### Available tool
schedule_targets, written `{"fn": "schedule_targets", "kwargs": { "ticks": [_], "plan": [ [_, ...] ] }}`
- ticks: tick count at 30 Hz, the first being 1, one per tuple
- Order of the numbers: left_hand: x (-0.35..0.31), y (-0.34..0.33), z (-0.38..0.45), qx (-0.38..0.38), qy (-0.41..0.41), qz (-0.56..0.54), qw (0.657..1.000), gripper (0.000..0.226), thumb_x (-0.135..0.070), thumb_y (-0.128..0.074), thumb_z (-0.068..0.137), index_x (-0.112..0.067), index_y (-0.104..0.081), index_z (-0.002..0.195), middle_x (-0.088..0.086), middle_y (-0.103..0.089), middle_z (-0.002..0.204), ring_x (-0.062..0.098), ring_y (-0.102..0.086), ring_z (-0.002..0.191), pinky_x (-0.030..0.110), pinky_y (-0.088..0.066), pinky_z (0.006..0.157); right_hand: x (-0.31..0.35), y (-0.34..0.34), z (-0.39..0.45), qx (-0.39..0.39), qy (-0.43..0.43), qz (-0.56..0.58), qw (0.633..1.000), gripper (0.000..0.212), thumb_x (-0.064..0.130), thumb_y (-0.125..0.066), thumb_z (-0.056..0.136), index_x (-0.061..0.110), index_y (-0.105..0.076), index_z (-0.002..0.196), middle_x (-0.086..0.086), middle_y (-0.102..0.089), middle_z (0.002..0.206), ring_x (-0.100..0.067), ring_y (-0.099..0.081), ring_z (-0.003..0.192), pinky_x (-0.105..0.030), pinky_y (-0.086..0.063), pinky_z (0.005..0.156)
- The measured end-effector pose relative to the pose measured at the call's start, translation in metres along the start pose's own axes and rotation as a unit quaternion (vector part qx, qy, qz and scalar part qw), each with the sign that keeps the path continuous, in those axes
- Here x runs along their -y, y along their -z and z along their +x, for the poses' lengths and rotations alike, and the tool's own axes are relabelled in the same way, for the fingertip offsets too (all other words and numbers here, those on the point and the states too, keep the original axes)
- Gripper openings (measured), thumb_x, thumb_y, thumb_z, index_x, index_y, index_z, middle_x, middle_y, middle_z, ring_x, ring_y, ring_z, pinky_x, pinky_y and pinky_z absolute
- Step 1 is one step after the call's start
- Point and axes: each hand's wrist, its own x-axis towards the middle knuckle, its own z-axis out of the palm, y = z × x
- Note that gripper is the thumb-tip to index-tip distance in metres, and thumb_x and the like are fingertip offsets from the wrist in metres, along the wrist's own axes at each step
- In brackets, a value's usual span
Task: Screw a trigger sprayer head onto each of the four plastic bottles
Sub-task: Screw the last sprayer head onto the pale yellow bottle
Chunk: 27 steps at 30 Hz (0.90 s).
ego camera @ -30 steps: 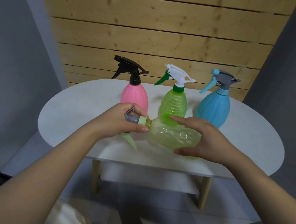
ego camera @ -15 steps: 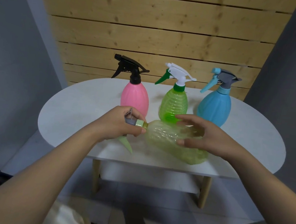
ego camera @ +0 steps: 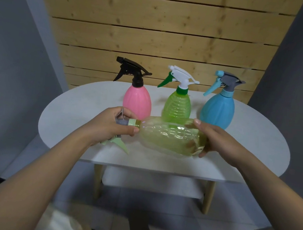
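A pale yellow-green clear bottle (ego camera: 169,137) lies on its side above the front of the white table (ego camera: 84,107), neck pointing left. My right hand (ego camera: 211,138) grips its base end. My left hand (ego camera: 108,125) is curled round the light green and grey sprayer head (ego camera: 125,123) at the neck; its pale green trigger (ego camera: 119,145) sticks out below my palm. Behind stand three upright bottles with sprayer heads on: a pink bottle (ego camera: 137,102) with a black head, a green bottle (ego camera: 177,106) with a white head, and a blue bottle (ego camera: 217,110) with a grey head.
A wooden slat wall (ego camera: 159,31) rises behind the table, grey walls at either side. The table's wooden legs (ego camera: 98,180) and a lower shelf show under its front edge. Dark and pale items lie on the floor at the bottom left.
My right hand slid from the middle of the lying bottle to its base end and the bottle turned. My left hand stayed on the sprayer head.
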Motion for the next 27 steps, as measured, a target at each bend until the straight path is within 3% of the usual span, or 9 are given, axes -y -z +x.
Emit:
{"fn": "schedule_targets", "kwargs": {
  "ticks": [3,5,8,11,14,17,21,24,27],
  "plan": [
    [0.001,0.001,0.002,-0.010,0.011,0.004,1.000,0.022,-0.011,-0.075,0.074,-0.017,-0.064,0.092,0.000,-0.070,0.070,0.008,-0.059,0.061,0.022,-0.043,0.054,-0.007,-0.001,0.002,0.042,-0.015,0.048,0.998,0.079,0.071,-0.054,0.071,0.024,-0.049,0.135,0.003,-0.058,0.128,-0.018,-0.069,0.100,-0.038,-0.058,0.081],
    [0.002,0.003,0.004,-0.016,0.023,-0.008,1.000,0.025,-0.012,-0.074,0.075,-0.012,-0.064,0.098,0.000,-0.070,0.069,0.008,-0.059,0.061,0.018,-0.044,0.052,-0.008,0.001,0.002,0.054,0.012,0.099,0.994,0.075,0.047,-0.072,0.073,0.028,-0.042,0.139,-0.002,-0.055,0.134,-0.020,-0.063,0.112,-0.036,-0.058,0.082],
    [0.001,0.005,0.003,-0.021,0.033,-0.022,0.999,0.026,-0.011,-0.073,0.076,-0.010,-0.063,0.101,0.002,-0.069,0.071,0.008,-0.058,0.060,0.015,-0.042,0.047,-0.005,0.005,0.001,0.042,0.041,0.098,0.993,0.065,0.015,-0.073,0.074,0.031,-0.047,0.131,-0.010,-0.058,0.128,-0.022,-0.064,0.109,-0.030,-0.058,0.075],
    [0.000,0.003,0.000,-0.015,0.025,-0.016,0.999,0.027,-0.010,-0.072,0.077,-0.011,-0.061,0.102,0.001,-0.068,0.074,-0.001,-0.051,0.043,0.012,-0.033,0.037,-0.004,0.005,0.001,0.026,0.032,0.051,0.998,0.049,0.038,-0.072,0.075,0.027,-0.058,0.121,-0.022,-0.066,0.110,-0.029,-0.068,0.087,-0.030,-0.057,0.063],
    [0.002,0.002,-0.001,-0.014,0.021,-0.005,1.000,0.029,-0.012,-0.074,0.075,-0.012,-0.062,0.102,0.005,-0.068,0.081,0.000,-0.048,0.042,0.016,-0.032,0.037,-0.004,0.003,0.000,0.027,0.010,0.030,0.999,0.063,0.066,-0.056,0.074,0.016,-0.065,0.113,-0.023,-0.071,0.096,-0.033,-0.071,0.076,-0.030,-0.055,0.055],
    [0.003,0.000,0.001,-0.019,0.023,-0.009,1.000,0.028,-0.010,-0.074,0.075,-0.012,-0.063,0.100,0.009,-0.066,0.083,0.000,-0.050,0.044,0.015,-0.035,0.039,-0.007,0.001,0.002,0.043,-0.003,0.048,0.998,0.075,0.069,-0.051,0.069,0.014,-0.062,0.119,-0.017,-0.071,0.107,-0.030,-0.071,0.091,-0.037,-0.060,0.073],
    [0.001,-0.004,0.005,-0.041,0.027,-0.024,0.998,0.026,-0.010,-0.074,0.075,-0.013,-0.061,0.098,0.007,-0.065,0.079,-0.003,-0.052,0.043,0.011,-0.035,0.037,-0.013,0.001,0.003,0.039,0.034,0.058,0.997,0.090,0.051,-0.079,0.060,0.033,-0.040,0.139,0.002,-0.052,0.137,-0.014,-0.059,0.117,-0.035,-0.049,0.098],
    [-0.001,-0.003,0.004,-0.036,0.022,-0.018,0.999,0.026,-0.010,-0.074,0.075,-0.013,-0.061,0.097,0.006,-0.066,0.078,-0.003,-0.054,0.044,0.011,-0.035,0.037,-0.009,0.000,0.003,0.006,0.044,0.051,0.998,0.080,0.039,-0.079,0.059,0.034,-0.048,0.132,0.000,-0.060,0.125,-0.016,-0.063,0.109,-0.030,-0.053,0.090],
    [0.000,-0.002,0.002,-0.011,0.019,0.001,1.000,0.029,-0.012,-0.076,0.072,-0.016,-0.062,0.097,0.009,-0.067,0.085,0.003,-0.054,0.051,0.013,-0.035,0.038,-0.006,-0.003,0.000,-0.002,0.031,0.024,0.999,0.064,0.053,-0.069,0.070,0.021,-0.058,0.124,-0.010,-0.070,0.107,-0.022,-0.069,0.092,-0.030,-0.057,0.072]
  ]
}}
